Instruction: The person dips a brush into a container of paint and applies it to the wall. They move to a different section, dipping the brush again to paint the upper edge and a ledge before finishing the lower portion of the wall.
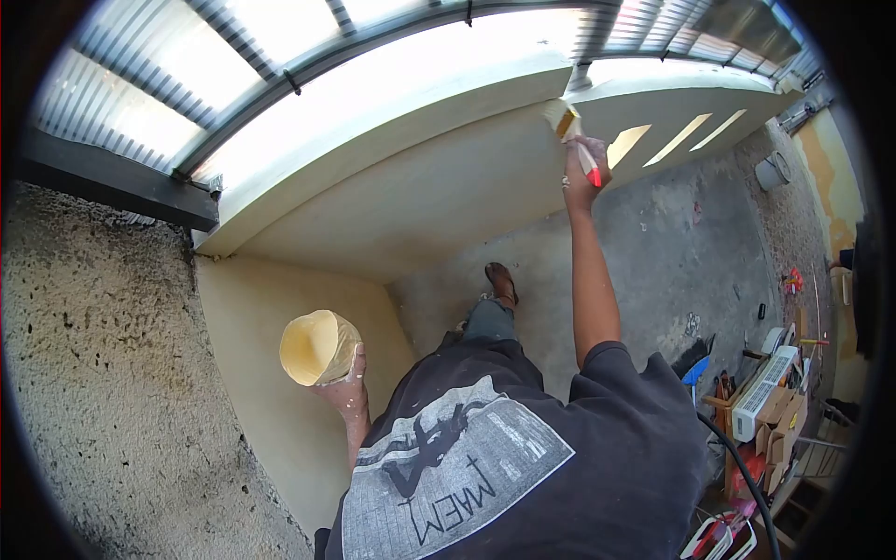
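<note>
My right hand (586, 168) is closed around the handle of a paintbrush (566, 121), which has a white handle with a red end. The arm is stretched out, and the bristles are right at the upper edge of the low cream wall (420, 177), close to a step in its top. Down at the left, my left hand (350, 387) grips a paint-smeared container (320, 347) from its side. Cream paint shows inside, and the container's mouth faces up toward me. Paint spots dot both hands.
Translucent corrugated panels (149, 79) on a metal frame rise above the wall. A rough stained wall (112, 355) stands at left. On the concrete floor (653, 252), a bucket (773, 172) sits far right. Boxes (782, 425), a broom (694, 364) and clutter lie at lower right.
</note>
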Tool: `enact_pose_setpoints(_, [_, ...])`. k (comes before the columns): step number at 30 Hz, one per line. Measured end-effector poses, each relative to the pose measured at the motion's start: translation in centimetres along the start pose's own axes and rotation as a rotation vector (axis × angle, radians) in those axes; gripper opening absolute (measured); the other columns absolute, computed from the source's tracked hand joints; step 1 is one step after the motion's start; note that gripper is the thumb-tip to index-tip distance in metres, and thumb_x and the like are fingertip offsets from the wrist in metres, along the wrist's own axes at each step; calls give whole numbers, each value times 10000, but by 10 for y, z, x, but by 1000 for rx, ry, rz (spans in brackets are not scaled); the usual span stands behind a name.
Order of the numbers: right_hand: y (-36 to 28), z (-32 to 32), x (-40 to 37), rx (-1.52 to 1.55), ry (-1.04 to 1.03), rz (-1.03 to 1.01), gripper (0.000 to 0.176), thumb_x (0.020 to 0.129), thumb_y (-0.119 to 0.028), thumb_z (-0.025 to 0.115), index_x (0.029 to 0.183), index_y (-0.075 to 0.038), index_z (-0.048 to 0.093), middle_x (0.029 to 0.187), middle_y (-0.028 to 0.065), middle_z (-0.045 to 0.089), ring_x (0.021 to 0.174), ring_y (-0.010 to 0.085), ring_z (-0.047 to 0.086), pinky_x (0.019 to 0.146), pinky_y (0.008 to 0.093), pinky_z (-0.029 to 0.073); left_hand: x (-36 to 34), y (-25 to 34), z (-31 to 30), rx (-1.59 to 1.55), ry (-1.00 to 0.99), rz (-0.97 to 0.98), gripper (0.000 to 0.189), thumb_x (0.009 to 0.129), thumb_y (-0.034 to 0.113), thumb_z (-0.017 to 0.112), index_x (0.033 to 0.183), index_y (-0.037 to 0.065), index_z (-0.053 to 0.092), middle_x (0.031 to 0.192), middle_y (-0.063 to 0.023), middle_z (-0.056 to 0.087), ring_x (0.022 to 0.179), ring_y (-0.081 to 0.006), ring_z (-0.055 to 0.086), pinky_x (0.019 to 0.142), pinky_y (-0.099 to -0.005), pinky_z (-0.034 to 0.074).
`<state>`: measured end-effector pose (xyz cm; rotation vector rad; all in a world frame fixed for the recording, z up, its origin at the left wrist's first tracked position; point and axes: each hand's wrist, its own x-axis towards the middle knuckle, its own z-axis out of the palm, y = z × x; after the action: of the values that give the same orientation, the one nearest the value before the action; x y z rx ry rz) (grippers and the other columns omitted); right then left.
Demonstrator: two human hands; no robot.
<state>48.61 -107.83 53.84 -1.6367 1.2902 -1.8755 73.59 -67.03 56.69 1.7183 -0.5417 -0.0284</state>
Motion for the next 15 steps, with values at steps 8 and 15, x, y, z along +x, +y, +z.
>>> enact_pose_setpoints(8, [-72,103,-123,-136,-79,-71,176,797,-116,716,962,-59,690,776,128,664,659,317,640,624,394,503,-3,-9,-14,50,25,22,1013,662,188,901,1407,-7,244,1342,-166,434,1227,-283,481,1034,-422,435])
enact_pose_setpoints(15, [-112,127,-177,363,-566,-432,203,808,-87,707,1009,-69,681,1077,129,701,876,290,705,739,364,573,-2,15,-3,-62,-16,-63,1025,661,174,900,1413,4,225,1368,-166,400,1236,-290,475,1066,-433,411])
